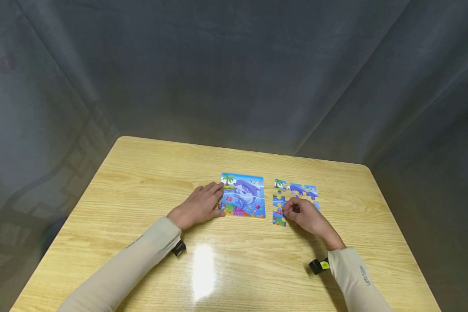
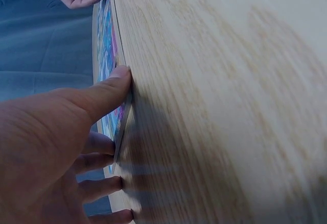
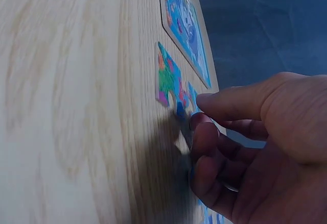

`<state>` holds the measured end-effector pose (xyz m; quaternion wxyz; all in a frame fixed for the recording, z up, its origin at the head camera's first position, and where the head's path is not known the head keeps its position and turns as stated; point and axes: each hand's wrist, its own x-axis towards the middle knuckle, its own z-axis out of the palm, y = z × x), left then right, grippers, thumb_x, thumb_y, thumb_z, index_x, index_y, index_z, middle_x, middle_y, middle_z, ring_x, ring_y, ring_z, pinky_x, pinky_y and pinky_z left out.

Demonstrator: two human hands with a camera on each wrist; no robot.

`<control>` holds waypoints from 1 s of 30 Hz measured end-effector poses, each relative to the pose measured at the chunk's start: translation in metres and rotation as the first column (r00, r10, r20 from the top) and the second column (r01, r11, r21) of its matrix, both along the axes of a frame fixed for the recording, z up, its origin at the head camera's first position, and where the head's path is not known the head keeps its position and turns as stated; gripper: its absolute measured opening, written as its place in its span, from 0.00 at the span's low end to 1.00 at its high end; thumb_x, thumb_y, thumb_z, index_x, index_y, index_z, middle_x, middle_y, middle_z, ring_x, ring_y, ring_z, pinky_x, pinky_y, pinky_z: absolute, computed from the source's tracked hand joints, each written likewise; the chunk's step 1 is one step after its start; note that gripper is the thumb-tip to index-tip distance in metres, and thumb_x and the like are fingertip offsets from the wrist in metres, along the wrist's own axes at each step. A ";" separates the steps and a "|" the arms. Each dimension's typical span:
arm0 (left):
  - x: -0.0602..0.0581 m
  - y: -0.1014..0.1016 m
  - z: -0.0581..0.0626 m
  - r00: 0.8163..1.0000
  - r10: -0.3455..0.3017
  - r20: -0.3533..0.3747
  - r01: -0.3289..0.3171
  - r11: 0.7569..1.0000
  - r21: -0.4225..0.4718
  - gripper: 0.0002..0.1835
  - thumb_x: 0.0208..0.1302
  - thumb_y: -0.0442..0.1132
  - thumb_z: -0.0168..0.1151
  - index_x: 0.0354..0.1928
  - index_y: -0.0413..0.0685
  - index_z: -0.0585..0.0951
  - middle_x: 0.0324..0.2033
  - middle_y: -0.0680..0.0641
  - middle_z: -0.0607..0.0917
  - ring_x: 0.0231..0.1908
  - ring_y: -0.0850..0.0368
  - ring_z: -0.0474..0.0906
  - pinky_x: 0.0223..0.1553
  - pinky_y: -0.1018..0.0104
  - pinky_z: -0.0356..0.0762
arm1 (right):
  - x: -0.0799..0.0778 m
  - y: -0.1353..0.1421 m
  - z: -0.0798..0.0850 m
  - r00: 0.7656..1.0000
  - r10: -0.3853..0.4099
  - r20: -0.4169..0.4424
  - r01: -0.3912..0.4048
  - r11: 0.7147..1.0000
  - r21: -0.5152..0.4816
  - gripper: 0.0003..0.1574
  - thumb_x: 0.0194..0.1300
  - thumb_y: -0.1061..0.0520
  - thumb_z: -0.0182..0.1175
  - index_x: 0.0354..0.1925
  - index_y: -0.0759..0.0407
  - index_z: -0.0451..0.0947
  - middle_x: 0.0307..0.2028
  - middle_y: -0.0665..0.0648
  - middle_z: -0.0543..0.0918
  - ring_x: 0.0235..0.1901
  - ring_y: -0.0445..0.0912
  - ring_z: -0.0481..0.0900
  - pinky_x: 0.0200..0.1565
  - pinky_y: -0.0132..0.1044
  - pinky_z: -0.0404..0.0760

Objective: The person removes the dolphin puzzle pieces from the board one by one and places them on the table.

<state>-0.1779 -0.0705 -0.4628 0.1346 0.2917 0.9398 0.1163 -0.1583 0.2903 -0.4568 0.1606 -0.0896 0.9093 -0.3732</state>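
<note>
A square picture board (image 1: 243,196) with dolphins, a palm and coral lies flat on the table. My left hand (image 1: 203,203) rests at its left side, thumb (image 2: 120,76) along the near edge and fingers spread by the left edge. To the board's right, my right hand (image 1: 306,216) pinches a puzzle piece (image 3: 186,131) between thumb and curled fingers, low over the other pieces. Most of that piece is hidden by the fingers. Beside it lie a green coral corner piece (image 3: 166,78), a palm piece (image 1: 279,184) and a dolphin piece (image 1: 296,189).
The pieces sit in a loose square, partly covered by the right hand. A wooden table (image 1: 160,164) carries everything, and a grey curtain (image 1: 234,78) hangs behind it. Black wrist cameras, one on the left (image 1: 179,248) and one on the right (image 1: 317,266), stick out below the sleeves.
</note>
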 end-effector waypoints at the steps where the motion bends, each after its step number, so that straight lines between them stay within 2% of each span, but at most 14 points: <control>1: 0.000 0.000 0.000 1.000 0.000 0.000 0.000 1.000 0.001 0.45 0.76 0.61 0.61 0.82 0.39 0.63 0.84 0.41 0.59 0.84 0.37 0.54 0.81 0.35 0.61 | 0.000 -0.002 0.000 1.000 0.000 -0.001 0.000 1.000 -0.001 0.03 0.77 0.65 0.61 0.45 0.65 0.81 0.37 0.59 0.84 0.27 0.42 0.75 0.28 0.33 0.77; 7: 0.000 0.001 0.002 1.000 -0.002 0.003 0.002 1.000 0.014 0.45 0.76 0.60 0.62 0.82 0.38 0.62 0.84 0.40 0.59 0.84 0.36 0.54 0.81 0.35 0.61 | -0.003 -0.021 0.004 0.999 0.024 0.021 -0.023 0.998 -0.050 0.04 0.78 0.64 0.59 0.46 0.65 0.80 0.39 0.62 0.84 0.27 0.44 0.75 0.27 0.34 0.77; 16: 0.000 0.002 0.000 1.000 -0.003 -0.002 0.003 1.000 0.015 0.45 0.76 0.61 0.62 0.82 0.38 0.62 0.84 0.40 0.60 0.84 0.37 0.54 0.80 0.35 0.62 | -0.009 -0.058 0.010 0.992 0.123 0.030 -0.119 0.988 -0.097 0.07 0.79 0.64 0.58 0.50 0.67 0.79 0.38 0.62 0.84 0.27 0.46 0.75 0.26 0.35 0.76; 24: -0.001 0.003 0.001 1.000 0.000 0.014 0.000 1.000 0.004 0.45 0.77 0.61 0.61 0.83 0.39 0.61 0.85 0.41 0.59 0.85 0.37 0.53 0.82 0.35 0.60 | -0.014 -0.085 0.006 0.988 0.152 0.005 -0.152 0.988 -0.040 0.09 0.76 0.64 0.61 0.52 0.63 0.80 0.34 0.53 0.77 0.30 0.44 0.70 0.34 0.32 0.69; 30: -0.001 0.002 0.000 1.000 0.001 0.014 -0.001 1.000 0.004 0.46 0.77 0.61 0.61 0.83 0.38 0.61 0.84 0.40 0.59 0.84 0.37 0.53 0.81 0.35 0.60 | -0.016 -0.104 0.006 0.990 0.142 0.021 -0.143 0.989 0.026 0.20 0.71 0.62 0.68 0.58 0.63 0.77 0.32 0.53 0.78 0.28 0.42 0.70 0.32 0.33 0.69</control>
